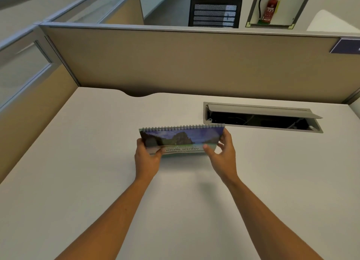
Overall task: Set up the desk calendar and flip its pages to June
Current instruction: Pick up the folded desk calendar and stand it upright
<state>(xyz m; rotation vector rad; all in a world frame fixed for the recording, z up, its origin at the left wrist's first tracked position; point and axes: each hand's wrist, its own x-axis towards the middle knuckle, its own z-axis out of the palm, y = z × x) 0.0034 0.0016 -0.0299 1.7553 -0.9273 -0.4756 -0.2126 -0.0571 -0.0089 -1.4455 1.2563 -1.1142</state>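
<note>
Head view, near to far: both forearms reach in from six o'clock over the white desk [78,162]. Left hand [147,158] pinches the desk calendar [181,140] at its left end, right hand [224,152] grips the right end, thumb in front. Its spiral edge is uppermost, its scenery cover partly blurred. At two o'clock, the cable tray [263,118] gapes, its contents too dark to tell.

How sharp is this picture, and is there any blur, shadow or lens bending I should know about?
Head view: the calendar cover is slightly motion-blurred, its title only partly legible; the left hand and right hand look soft too. Soft, even light leaves a faint shadow on the desk beneath the calendar. Wide-angle bending curves the partition edges; no strong glare.
</note>
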